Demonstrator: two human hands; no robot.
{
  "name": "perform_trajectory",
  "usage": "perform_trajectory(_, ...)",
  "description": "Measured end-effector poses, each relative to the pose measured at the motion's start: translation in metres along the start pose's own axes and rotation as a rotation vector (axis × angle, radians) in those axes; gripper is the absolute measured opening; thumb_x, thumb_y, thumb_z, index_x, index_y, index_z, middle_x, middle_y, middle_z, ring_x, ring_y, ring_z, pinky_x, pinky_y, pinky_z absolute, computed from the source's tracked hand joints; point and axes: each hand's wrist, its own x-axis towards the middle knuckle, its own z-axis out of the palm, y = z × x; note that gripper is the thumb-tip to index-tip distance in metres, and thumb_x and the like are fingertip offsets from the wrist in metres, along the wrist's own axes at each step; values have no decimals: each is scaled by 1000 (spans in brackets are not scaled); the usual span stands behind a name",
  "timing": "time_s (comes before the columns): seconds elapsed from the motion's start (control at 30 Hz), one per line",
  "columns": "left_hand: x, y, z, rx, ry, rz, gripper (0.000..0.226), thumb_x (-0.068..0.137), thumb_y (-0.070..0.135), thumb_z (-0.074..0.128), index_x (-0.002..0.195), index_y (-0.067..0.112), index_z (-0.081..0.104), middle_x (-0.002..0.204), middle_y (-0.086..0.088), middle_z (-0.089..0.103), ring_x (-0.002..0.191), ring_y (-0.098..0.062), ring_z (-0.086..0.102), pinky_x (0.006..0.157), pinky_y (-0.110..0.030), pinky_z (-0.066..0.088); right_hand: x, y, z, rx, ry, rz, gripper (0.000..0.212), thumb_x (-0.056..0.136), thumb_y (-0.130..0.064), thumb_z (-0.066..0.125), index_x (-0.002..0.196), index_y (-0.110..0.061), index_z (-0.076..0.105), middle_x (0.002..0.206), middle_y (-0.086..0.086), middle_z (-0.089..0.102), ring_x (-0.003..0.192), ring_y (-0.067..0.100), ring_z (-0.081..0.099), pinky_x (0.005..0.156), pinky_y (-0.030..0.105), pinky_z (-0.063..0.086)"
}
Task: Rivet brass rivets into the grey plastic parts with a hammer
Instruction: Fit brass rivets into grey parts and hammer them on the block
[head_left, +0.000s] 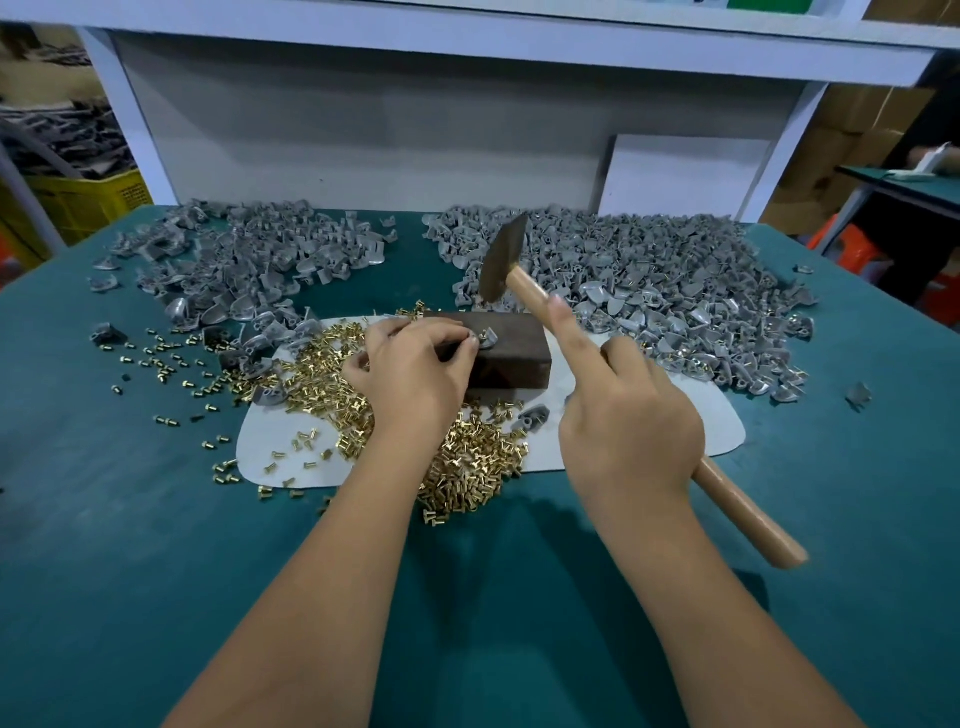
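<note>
Head view: grey plastic part (485, 339) on block (511, 347), at left fingers (467, 349)

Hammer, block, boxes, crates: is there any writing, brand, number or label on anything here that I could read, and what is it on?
No readable text anywhere in this view.
Hammer, held by the right hand: no marking visible.
Dark block, steadied by the left hand: none.
Yellow crate: none visible.
Cardboard boxes: too blurred to tell.
</note>
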Motion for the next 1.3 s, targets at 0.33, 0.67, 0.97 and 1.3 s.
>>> perform_trajectory(0.33,-2,0,1,85,95,77,5,83,40,73,83,38,77,89,26,68,121,-12,45,81,-25,2,-2,-2,1,-61,-47,-39,71,66,3,71,131,-25,59,70,9,54,53,29,49,48,26,24)
perform_trajectory(0.67,-1,1,5,64,104,44,4,81,39,75,81,36,77,80,31,50,122,-8,46,91,-28,7,-3,-4,1,-71,-70,1,70,67,5,70,130,-24,60,70,10,54,52,29,49,47,27,25)
perform_trajectory(0.97,1,0,4,87,72,40,11,84,42,71,88,35,77,94,24,69,126,-10,42,96,-34,8,-3,-5,3,-64,-77,-49,70,69,5,66,132,-24,58,71,10,55,53,29,49,49,28,25)
perform_trajectory(1.3,0,1,3,70,80,60,7,83,39,73,86,34,77,94,22,70,126,-14,44,93,-35,9,-3,-8,2,-46,-170,14,71,75,0,64,138,-30,49,78,9,55,58,29,49,49,29,25)
